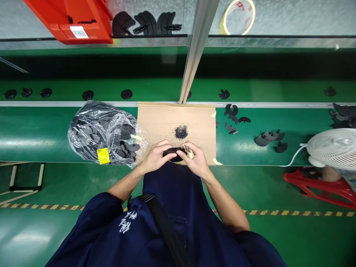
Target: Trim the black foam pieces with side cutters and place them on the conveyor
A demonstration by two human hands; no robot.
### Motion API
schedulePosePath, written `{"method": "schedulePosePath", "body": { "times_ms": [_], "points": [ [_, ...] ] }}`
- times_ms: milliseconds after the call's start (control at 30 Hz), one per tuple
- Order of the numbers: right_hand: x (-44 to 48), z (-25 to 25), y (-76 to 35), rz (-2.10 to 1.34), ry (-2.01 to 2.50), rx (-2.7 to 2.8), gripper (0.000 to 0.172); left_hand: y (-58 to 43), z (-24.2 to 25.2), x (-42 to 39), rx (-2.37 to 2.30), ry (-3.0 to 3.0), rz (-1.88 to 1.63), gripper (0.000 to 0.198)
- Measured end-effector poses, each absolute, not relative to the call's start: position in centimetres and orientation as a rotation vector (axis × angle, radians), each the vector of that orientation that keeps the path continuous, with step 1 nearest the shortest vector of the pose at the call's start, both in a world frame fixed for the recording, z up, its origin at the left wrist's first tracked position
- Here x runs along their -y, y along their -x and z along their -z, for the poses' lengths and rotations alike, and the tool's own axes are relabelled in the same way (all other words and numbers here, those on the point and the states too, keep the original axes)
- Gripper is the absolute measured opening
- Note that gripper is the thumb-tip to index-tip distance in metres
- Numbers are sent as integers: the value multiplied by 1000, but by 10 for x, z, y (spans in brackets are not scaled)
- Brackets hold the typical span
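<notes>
A dark curved part is held between my two hands near the front edge of a cardboard sheet. The fingers and thumb of my left hand close on its left side. My right hand pinches its right side and also has a small metallic tool tucked in its fingers. Just beyond the hands, a pile of small black bits lies on the cardboard. Left of the sheet is a clear plastic bag with many flat black discs in and beside it.
Black parts lie on the green bench at the right, near a white fan. Round parts sit along the strip behind a metal rail. A post, red bin and tape roll are at the back.
</notes>
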State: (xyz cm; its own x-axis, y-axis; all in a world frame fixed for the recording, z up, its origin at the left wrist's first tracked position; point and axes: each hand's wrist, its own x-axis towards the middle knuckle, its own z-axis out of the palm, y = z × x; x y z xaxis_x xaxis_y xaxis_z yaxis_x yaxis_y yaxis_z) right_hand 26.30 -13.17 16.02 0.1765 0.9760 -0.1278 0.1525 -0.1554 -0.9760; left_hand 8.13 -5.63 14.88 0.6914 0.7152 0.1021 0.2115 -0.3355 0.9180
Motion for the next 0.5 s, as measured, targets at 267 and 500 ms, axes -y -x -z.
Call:
{"method": "schedulePosePath", "body": {
  "times_ms": [267,500],
  "points": [
    [135,-159,-261,-1073,1480,1060,40,-84,-141,62,-851,-1725,-683,37],
    [143,-147,-253,-862,1357,1023,29,-90,-144,70,-788,-1579,-865,37]
  ]
}}
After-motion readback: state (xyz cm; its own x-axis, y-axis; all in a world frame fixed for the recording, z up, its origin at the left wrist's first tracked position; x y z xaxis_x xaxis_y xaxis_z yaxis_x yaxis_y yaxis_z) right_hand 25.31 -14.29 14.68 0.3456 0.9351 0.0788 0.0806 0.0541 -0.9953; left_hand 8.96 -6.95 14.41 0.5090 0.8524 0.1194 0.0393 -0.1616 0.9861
